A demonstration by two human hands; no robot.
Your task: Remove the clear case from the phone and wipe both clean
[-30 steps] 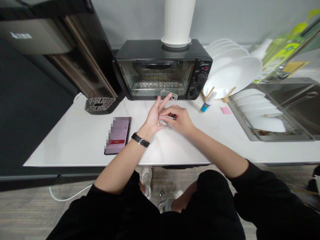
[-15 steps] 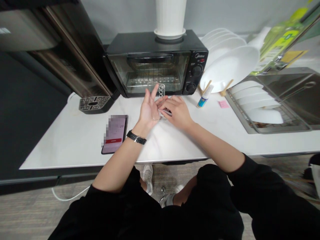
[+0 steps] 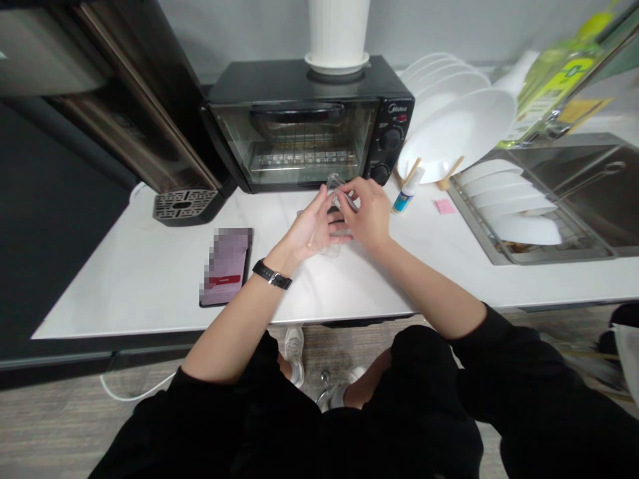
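My left hand (image 3: 312, 229) is turned palm up over the counter, its fingers stretched toward the right. It supports a clear phone case (image 3: 333, 179), which stands tilted between my hands and shows mostly by its shiny edges. My right hand (image 3: 373, 211) is closed in a pinch at the upper part of the case. A small greyish piece (image 3: 352, 202) shows between its fingers; its kind is not clear. Left of my left wrist, a phone (image 3: 232, 256) with a lit, partly blurred screen lies flat. A small spray bottle (image 3: 407, 194) with a blue label stands right of my right hand.
A black toaster oven (image 3: 299, 80) bearing a white pot (image 3: 338, 33) stands behind my hands. On the left is a dark drinks machine (image 3: 184, 206). To the right are racked white plates (image 3: 462, 123), a pink note (image 3: 444, 206) and a sink (image 3: 492, 246) with bowls.
My right hand has moved up and to the right, toward the top of the case. My left hand has turned, tilting the case and swinging its fingers rightward.
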